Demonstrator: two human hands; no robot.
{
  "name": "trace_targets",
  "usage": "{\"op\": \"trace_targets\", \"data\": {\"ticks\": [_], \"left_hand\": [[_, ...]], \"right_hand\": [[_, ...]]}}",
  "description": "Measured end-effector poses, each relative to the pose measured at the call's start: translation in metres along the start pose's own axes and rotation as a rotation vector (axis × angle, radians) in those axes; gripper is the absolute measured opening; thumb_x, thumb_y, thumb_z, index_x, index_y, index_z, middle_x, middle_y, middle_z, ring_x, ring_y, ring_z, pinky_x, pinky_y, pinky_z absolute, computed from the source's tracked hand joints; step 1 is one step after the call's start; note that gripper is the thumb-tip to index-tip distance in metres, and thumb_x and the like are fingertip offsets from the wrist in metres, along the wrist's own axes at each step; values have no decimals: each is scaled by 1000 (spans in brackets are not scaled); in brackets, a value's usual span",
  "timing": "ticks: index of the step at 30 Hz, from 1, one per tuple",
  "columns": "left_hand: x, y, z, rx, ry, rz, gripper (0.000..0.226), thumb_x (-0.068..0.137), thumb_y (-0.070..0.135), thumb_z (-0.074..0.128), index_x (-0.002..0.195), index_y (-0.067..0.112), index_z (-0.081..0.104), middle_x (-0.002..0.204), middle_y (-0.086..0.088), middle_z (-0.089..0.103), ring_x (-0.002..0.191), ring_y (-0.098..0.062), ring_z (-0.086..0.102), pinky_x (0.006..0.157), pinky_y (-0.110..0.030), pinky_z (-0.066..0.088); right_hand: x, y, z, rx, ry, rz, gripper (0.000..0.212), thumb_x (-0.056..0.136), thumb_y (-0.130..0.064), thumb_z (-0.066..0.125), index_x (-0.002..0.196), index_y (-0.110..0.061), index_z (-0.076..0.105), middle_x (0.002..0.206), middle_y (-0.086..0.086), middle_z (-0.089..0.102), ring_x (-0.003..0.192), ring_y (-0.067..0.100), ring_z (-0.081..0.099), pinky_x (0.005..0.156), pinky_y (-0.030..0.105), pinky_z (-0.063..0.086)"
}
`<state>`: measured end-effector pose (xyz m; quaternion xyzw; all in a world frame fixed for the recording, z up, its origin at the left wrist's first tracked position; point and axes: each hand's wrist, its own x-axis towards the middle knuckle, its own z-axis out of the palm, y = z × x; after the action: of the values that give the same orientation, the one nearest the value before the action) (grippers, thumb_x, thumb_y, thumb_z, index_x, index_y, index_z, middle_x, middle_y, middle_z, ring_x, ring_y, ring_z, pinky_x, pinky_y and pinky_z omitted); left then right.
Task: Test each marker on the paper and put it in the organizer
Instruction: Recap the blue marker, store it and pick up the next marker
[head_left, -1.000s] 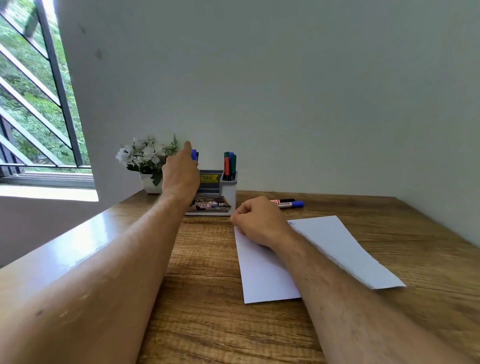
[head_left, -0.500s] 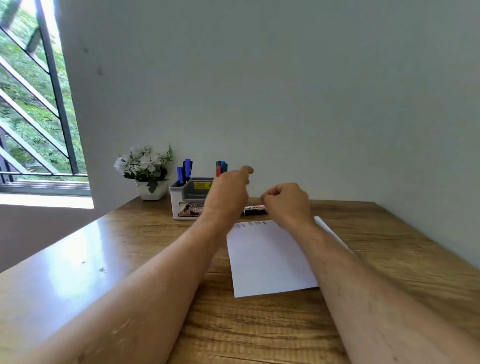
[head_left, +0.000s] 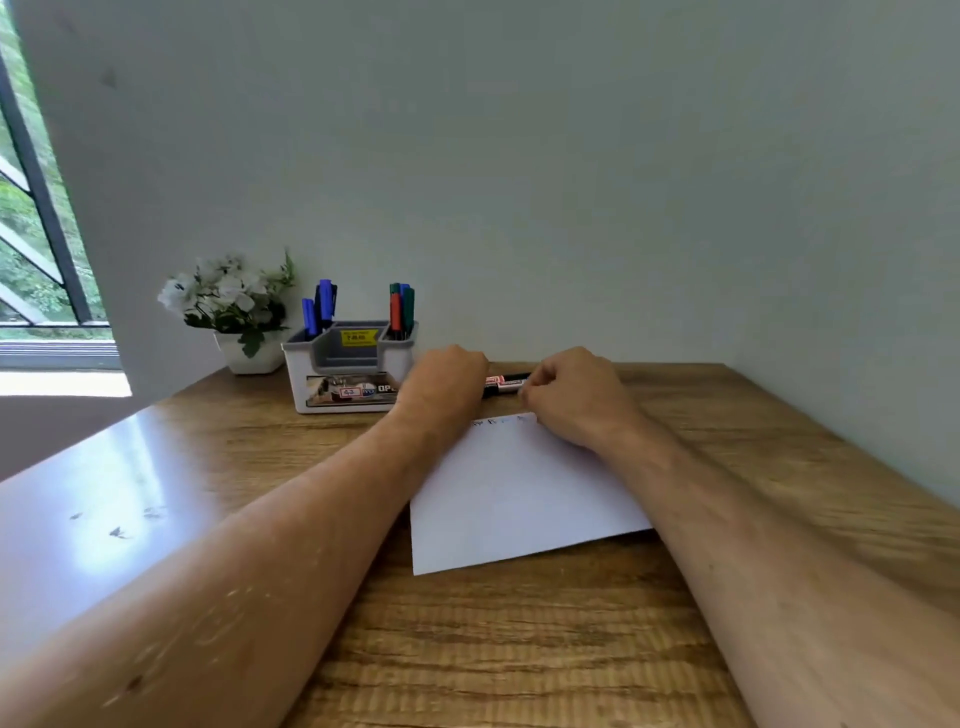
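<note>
Hands: left (head_left: 447, 382) and right (head_left: 569, 395) curled around black marker (head_left: 503, 383).

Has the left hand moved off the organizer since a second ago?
Yes. The left hand has left the organizer and moved right; its grip is now on the black marker beyond the paper.

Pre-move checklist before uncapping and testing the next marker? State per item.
1. Black marker held at both ends, left hand and right hand: ok.
2. Cap off: cannot tell, fingers cover both ends.
3. Paper lying flat on the table, below the hands: ok.
4. Blank space on paper under the earlier test marks: ok.
5. Organizer upright, beside the left hand: ok.
6. Free slot for this marker: cannot tell, the middle compartment's inside is not visible.
</note>
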<state>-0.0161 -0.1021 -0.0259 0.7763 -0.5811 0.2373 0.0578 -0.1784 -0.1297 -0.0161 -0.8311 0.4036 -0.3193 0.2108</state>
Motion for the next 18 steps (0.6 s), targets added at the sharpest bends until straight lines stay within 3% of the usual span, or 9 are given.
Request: {"op": "trace_targets", "data": {"ticks": [5, 9, 13, 18], "left_hand": [[1, 3, 4, 78, -25, 0, 22, 93, 10, 50, 107, 11, 67, 102, -13, 68, 95, -33, 64, 77, -41, 53], [2, 3, 8, 85, 13, 40, 18, 93, 11, 53, 103, 9, 68, 102, -12, 66, 99, -31, 59, 80, -42, 53], [1, 5, 11, 74, 25, 47, 18, 95, 11, 54, 106, 7, 67, 105, -13, 62, 104, -31, 54, 83, -43, 53], [-2, 7, 6, 25, 0, 20, 22, 93, 14, 53, 107, 10, 70, 103, -12, 62, 96, -31, 59, 83, -45, 53]], "right_hand": [[-3, -5, 9, -111, -25, -94, 21, 86, -17, 57, 90, -13, 77, 89, 9, 74, 86, 26, 66, 73, 31, 54], [-2, -4, 10, -114, -58, -87, 21, 84, -16, 57, 92, -13, 76, 90, 9, 73, 86, 27, 66, 75, 32, 55], [0, 1, 8, -94, -83, -48, 19, 79, -13, 58, 86, -16, 76, 81, 4, 70, 80, 23, 64, 65, 25, 48], [2, 5, 9, -70, -101, -30, 15, 78, -13, 58, 74, -22, 70, 71, -4, 63, 71, 17, 59, 56, 22, 39]]}}
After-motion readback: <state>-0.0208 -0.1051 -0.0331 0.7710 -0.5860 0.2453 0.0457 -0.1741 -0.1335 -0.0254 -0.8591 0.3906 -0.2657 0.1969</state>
